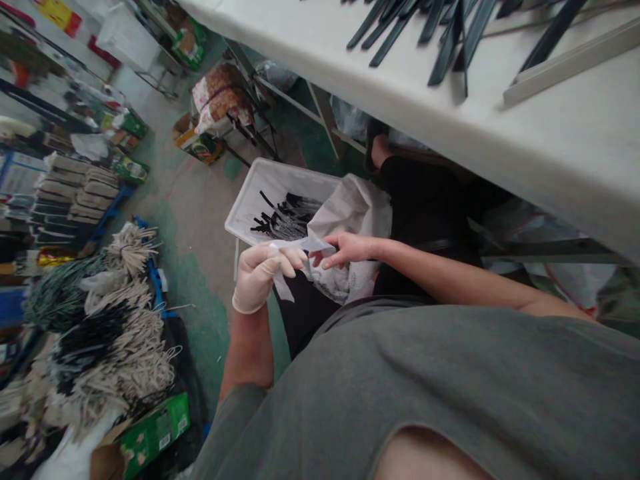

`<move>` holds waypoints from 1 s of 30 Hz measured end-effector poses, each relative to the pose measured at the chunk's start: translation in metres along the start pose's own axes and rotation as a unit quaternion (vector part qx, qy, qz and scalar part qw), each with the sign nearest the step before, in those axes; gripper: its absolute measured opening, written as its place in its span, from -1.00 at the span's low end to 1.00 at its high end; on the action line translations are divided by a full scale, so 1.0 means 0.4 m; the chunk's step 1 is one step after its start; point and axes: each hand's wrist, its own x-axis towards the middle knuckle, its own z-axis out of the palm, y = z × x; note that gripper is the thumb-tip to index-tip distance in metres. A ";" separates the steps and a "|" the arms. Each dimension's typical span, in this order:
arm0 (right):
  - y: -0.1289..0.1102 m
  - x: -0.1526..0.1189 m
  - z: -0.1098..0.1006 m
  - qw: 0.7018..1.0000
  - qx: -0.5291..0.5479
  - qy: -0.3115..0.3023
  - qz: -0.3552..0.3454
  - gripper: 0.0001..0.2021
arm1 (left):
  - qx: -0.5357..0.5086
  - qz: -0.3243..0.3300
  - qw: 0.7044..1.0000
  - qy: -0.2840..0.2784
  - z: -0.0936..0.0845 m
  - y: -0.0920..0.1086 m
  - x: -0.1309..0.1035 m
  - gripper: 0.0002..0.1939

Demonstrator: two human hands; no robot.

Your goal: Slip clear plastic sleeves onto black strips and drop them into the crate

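Observation:
My left hand point(260, 273), in a pale glove, is closed on a thin white strip point(284, 287), whose loose end hangs below the fingers. My bare right hand point(347, 249) meets it from the right, thumb and fingers closed around the strip's other part near a small dark piece. Just beyond both hands is a white plastic bin point(240, 200) holding a bundle of black and grey strips point(287, 217). A whitish cloth or sack point(373, 207) drapes over the bin's right side and my lap.
A white-topped table point(500, 140) with dark flat strips point(450, 47) crosses the upper right. At left, cord bundles point(135, 353) lie on a blue pallet beside a green box point(157, 433). A stool point(225, 100) with a cushion stands beyond the bin.

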 end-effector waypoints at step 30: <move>0.053 0.048 -0.089 0.933 0.091 0.292 0.191 -0.90 | -0.059 -0.284 0.956 0.052 0.179 -0.462 -0.008 -0.68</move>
